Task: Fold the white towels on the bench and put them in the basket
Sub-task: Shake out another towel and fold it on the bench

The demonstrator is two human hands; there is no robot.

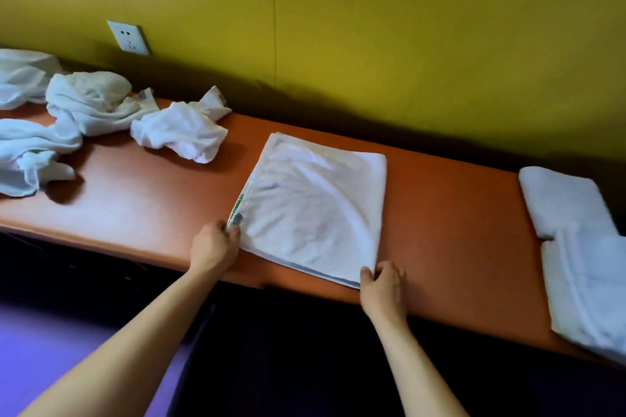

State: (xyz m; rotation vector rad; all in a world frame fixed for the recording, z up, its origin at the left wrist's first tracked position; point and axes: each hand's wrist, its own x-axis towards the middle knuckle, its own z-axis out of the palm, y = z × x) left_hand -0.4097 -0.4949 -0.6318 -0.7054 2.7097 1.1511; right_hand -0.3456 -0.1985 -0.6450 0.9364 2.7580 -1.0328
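The table (pixel 440 213) running across the middle of the frame has a smooth orange covering, like vinyl or leatherette, with a soft sheen where light falls near its front edge. The folded towel (pixel 315 206) at centre is white cloth, matt, with a fine soft nap and faint creases. The crumpled towels (pixel 91 105) at upper left are the same matt white cloth, deeply wrinkled. The folded towels (pixel 576 247) at the right edge look thicker and fluffier. The wall (pixel 372 27) behind is smooth, matt yellow-green panelling. The socket (pixel 128 37) on it is glossy white plastic.
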